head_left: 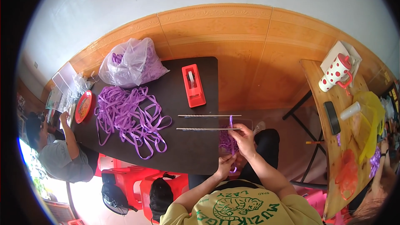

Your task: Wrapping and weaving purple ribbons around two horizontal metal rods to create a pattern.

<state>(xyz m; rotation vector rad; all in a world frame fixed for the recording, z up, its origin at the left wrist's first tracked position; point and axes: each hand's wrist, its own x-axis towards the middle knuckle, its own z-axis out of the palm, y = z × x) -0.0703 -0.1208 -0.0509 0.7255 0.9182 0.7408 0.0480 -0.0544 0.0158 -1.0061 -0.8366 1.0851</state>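
The left hand (226, 164) and the right hand (246, 141) both pinch one purple ribbon (231, 122) — narrow, flat and a little shiny — which passes between them and reaches across two thin rods (208, 115). Left of the hands, on the dark surface (183, 154), lies one tangled ribbon heap (125, 110). Beyond it, one translucent bag (135, 68) contains more such ribbon; beyond the rods, one red dispenser (196, 98) holds one tape roll (191, 77).

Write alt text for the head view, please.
A person's left hand pinches a purple ribbon, with the right hand near two thin rods jutting past a dark table. On it lie a tangled ribbon heap, a red tape dispenser and a bulging plastic bag.
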